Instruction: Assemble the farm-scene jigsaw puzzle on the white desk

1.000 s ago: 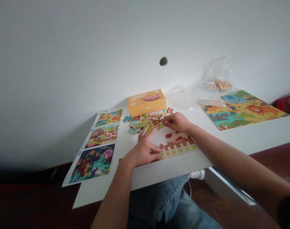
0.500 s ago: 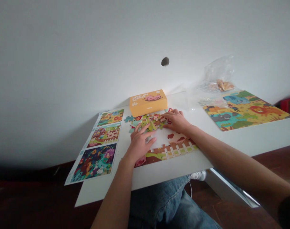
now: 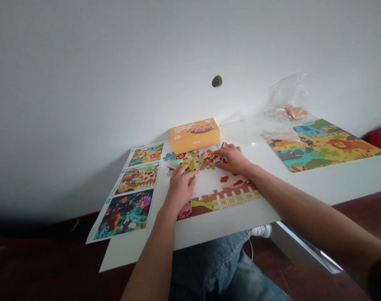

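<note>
My left hand [image 3: 181, 186] is low over the loose puzzle pieces [image 3: 195, 163], its thumb and a finger close together on a small puzzle piece [image 3: 195, 176]. The fingers partly hide that piece. My right hand [image 3: 233, 159] rests at the pile's right side, thumb and fingers apart, fingertips touching a brown-spotted puzzle piece [image 3: 219, 158]. Nearer me lies the joined part of a farm puzzle [image 3: 229, 198], with a white fence, a spotted cow's body and a pink pig at its left end. My left wrist covers some of its left edge.
A yellow puzzle box [image 3: 195, 136] stands behind the pile. On the left, a reference sheet [image 3: 155, 196] with three pictures overhangs the white table's edge [image 3: 130, 251]. To the right are a finished animal puzzle [image 3: 322, 146] and a clear plastic bag [image 3: 287, 94] with pieces inside.
My left hand has drawn slightly back and left, and its spread fingers have come closer together. My right hand has barely moved, staying at the spotted piece.
</note>
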Demonstrator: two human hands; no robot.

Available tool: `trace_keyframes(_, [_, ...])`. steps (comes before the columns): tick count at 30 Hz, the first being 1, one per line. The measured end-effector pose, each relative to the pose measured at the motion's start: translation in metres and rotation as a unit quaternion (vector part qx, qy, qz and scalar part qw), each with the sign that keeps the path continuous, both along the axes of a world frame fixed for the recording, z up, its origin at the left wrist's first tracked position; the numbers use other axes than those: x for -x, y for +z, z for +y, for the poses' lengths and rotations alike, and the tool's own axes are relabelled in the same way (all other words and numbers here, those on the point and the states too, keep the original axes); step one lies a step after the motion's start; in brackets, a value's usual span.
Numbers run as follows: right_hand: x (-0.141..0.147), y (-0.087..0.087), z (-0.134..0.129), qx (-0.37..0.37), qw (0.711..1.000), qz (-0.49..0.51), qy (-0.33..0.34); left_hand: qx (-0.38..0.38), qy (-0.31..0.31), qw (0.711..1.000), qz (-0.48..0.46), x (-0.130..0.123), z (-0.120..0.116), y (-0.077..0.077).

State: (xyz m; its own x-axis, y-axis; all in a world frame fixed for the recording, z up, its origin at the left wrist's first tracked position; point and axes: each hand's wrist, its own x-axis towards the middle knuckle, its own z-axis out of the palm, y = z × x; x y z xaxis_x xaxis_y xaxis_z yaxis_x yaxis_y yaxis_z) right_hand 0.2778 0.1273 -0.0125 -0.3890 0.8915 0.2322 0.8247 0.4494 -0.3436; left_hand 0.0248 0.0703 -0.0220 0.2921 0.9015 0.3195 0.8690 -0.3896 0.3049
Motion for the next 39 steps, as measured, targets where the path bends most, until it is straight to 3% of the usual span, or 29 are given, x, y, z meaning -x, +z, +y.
trace_keyframes(9, [-0.002, -0.001, 0.006, -0.045, 0.993, 0.084, -0.073, -0.021, 0.011, 1.000, -0.001, 0.007, 0.002, -0.005])
trace_keyframes(17, [-0.007, -0.006, 0.010, -0.024, 0.985, 0.054, -0.163, -0.045, 0.075, 0.996, 0.002, 0.010, 0.004, -0.003])
trace_keyframes(19, [-0.005, -0.007, 0.009, -0.042, 0.988, 0.062, -0.135, -0.047, 0.090, 0.995, -0.009, 0.011, 0.005, -0.002])
trace_keyframes(22, [0.001, -0.008, 0.006, -0.064, 0.997, 0.044, -0.022, -0.053, 0.125, 0.990, -0.021, 0.014, 0.006, -0.001])
trace_keyframes(24, [0.005, -0.009, 0.004, -0.053, 0.997, 0.008, 0.055, -0.059, 0.153, 0.986, -0.021, 0.015, 0.006, 0.000])
trace_keyframes(26, [0.007, -0.010, 0.003, -0.036, 0.995, -0.015, 0.091, -0.064, 0.162, 0.985, -0.018, 0.015, 0.006, 0.001])
trace_keyframes(34, [0.006, -0.009, 0.004, -0.060, 0.997, 0.022, 0.054, -0.036, 0.144, 0.989, -0.022, 0.004, 0.005, -0.005])
trace_keyframes(39, [0.006, -0.013, 0.006, -0.042, 0.998, 0.017, 0.050, -0.018, 0.123, 0.992, -0.032, -0.001, 0.002, 0.002])
